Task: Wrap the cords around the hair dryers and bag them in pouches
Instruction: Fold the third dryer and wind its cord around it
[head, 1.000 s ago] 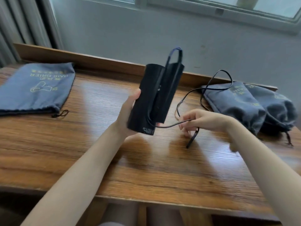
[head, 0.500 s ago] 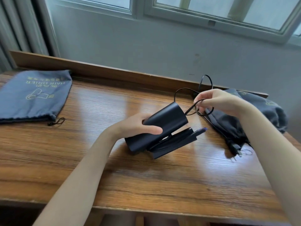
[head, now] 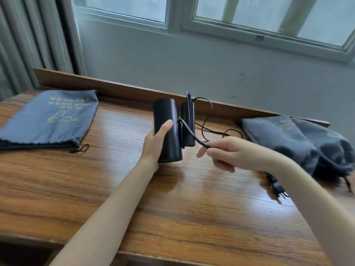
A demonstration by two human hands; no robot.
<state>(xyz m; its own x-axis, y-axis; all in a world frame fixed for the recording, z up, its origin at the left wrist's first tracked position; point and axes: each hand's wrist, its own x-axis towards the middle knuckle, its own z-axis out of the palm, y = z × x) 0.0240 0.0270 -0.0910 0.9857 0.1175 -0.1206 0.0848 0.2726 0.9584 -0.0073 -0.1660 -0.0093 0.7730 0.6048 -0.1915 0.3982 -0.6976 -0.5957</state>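
The step in hand looks like wrapping the cord. The left hand (head: 156, 144) grips the black hair dryer (head: 168, 120) and holds it standing up over the middle of the table (head: 172, 217). The dryer's handle is folded next to the fat tube. The right hand (head: 230, 154), at four o'clock from the dryer, pinches the cord (head: 194, 138) between thumb and finger and pulls it tight. A bit of cord goes round the dryer. Much of it lies loose at two o'clock. The plug (head: 276, 187) rests on the wood at four o'clock, past the right arm, and it looks blurry.

Next, I think, the right hand must carry the cord round and round the dryer. It should keep the cord snug until the plug comes up.

A flat pouch (head: 50, 120) waits at nine o'clock, well apart, with its mouth toward the person. Two stuffed pouches (head: 278, 135) sit at three o'clock. The loose cord lies just beside them and could snag there.
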